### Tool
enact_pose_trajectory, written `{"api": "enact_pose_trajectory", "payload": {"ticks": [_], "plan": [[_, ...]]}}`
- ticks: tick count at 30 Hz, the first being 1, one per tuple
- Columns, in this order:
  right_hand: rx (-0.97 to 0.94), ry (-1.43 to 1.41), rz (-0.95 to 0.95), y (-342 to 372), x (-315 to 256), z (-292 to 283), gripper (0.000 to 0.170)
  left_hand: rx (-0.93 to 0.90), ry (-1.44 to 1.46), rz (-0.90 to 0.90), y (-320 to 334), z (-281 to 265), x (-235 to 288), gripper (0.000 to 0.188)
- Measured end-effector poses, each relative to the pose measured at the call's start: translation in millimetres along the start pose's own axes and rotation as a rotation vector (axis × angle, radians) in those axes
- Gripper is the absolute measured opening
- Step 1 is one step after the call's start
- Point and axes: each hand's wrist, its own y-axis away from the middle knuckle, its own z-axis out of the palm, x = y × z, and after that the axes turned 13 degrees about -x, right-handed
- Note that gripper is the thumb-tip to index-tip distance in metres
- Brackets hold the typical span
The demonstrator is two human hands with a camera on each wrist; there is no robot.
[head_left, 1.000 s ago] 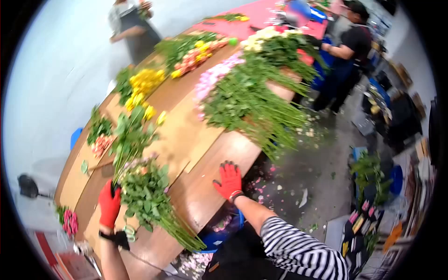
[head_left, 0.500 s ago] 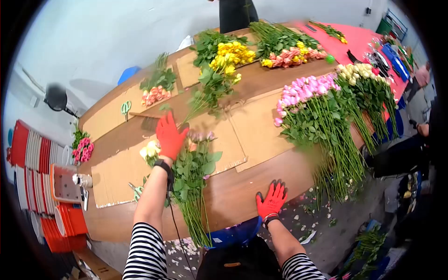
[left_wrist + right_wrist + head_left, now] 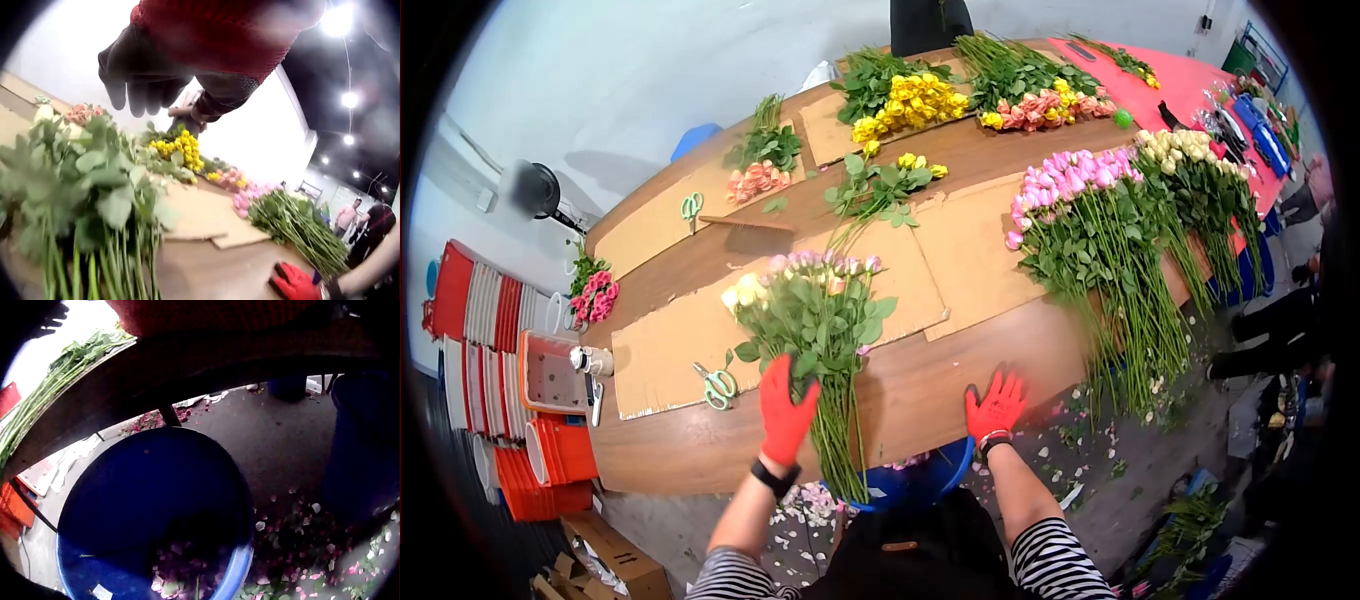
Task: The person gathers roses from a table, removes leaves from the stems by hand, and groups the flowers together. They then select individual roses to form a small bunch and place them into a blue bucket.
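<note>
My left hand, in a red glove with dark fingertips, hovers beside a bunch of pale pink and cream roses with nothing in its fingers. Their stems run over the table's near edge. In the left wrist view, the dark fingers extend above the leaves. The gloved right hand rests with fingers spread on the near edge of the wooden table. A few yellow roses with leafy stems lie farther back on the cardboard. Green-handled scissors lie left of the left hand.
Pink roses and cream roses lie at the right, stems overhanging the edge. More yellow roses lie at the back. A blue bin holding petals stands below the table edge. Orange crates stand at left.
My left hand has let go of the yellow roses on the table and drawn back toward the near stems. The view has swung round; my right hand still rests on the edge.
</note>
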Motion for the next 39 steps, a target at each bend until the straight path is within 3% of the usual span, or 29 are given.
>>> {"api": "enact_pose_trajectory", "payload": {"ticks": [4, 6, 8, 10, 12, 13, 15, 18, 19, 20, 21, 22, 23, 27, 31, 35, 36, 37, 38, 39], "plan": [[0.043, 0.029, -0.004, -0.2, 1.4, 7.7, 0.082, -0.350, 0.067, 0.041, 136.1, 8.7, 39.1, 0.052], [0.042, 0.047, -0.012, 0.9, -0.2, 1.2, 0.081, -0.450, -0.041, -0.027, 192.1, -1.0, 52.0, 0.050], [0.050, 0.058, -0.022, 1.3, -0.5, 1.2, 0.081, -0.590, -0.059, -0.178, 247.8, -13.2, 32.7, 0.046], [0.074, 0.068, -0.045, 0.2, 0.2, 1.1, 0.081, -0.760, -0.172, -0.465, 321.6, -32.6, 5.1, 0.045], [0.071, 0.117, -0.049, 1.2, 1.7, 4.4, 0.081, -1.346, -0.201, -0.768, 378.1, -75.1, -5.8, 0.047], [0.059, 0.134, -0.039, 0.2, 0.3, 0.5, 0.081, -1.533, -0.207, -0.875, 415.2, -95.7, -17.0, 0.047], [0.017, 0.187, -0.039, 0.7, -1.3, -1.3, 0.079, -1.634, -0.246, -1.045, 493.7, -136.1, -21.9, 0.047], [0.081, 0.277, -0.050, -6.3, 10.4, 29.6, 0.076, -1.620, -0.283, -1.272, 597.0, -180.4, 1.3, 0.047], [-0.009, 0.339, -0.016, -2.8, -5.3, 8.8, 0.076, -1.599, -0.293, -1.341, 618.4, -190.2, 17.1, 0.048], [0.056, 0.336, -0.003, 0.2, -8.5, 13.8, 0.075, -1.579, -0.300, -1.406, 642.7, -196.9, 31.5, 0.048], [0.124, 0.517, -0.095, -10.5, 11.1, 39.6, 0.073, -1.551, -0.306, -1.467, 660.7, -199.1, 44.8, 0.048], [0.175, 0.472, -0.096, -11.0, 9.8, 42.9, 0.072, -1.525, -0.308, -1.529, 676.4, -200.1, 58.0, 0.048], [0.119, 0.478, -0.094, -10.9, 11.0, 42.2, 0.072, -1.504, -0.301, -1.581, 690.0, -198.7, 69.7, 0.049], [0.358, 0.597, -0.169, -25.3, 31.9, 67.9, 0.075, -1.435, -0.226, -1.776, 731.5, -171.8, 111.9, 0.050], [0.240, 0.559, -0.096, -54.7, 58.7, 95.4, 0.081, -1.374, -0.047, -1.892, 759.0, -116.7, 150.5, 0.051], [0.083, 0.569, -0.048, -51.1, 49.0, 81.0, 0.084, -1.212, 0.332, -1.886, 773.8, -57.8, 207.3, 0.068], [0.074, 0.572, -0.047, -54.4, 47.9, 78.8, 0.085, -1.116, 0.356, -1.779, 777.8, -35.3, 225.8, 0.062], [0.066, 0.572, -0.042, -53.3, 47.4, 77.2, 0.085, -1.209, 0.724, -1.823, 767.3, -22.6, 229.3, 0.072], [0.057, 0.565, -0.030, -53.7, 47.3, 79.0, 0.085, -1.084, 0.708, -1.721, 764.5, 3.1, 248.1, 0.072], [0.066, 0.585, -0.029, -55.2, 47.8, 80.1, 0.085, -0.796, 1.211, -1.542, 764.6, 16.1, 254.6, 0.066]]}}
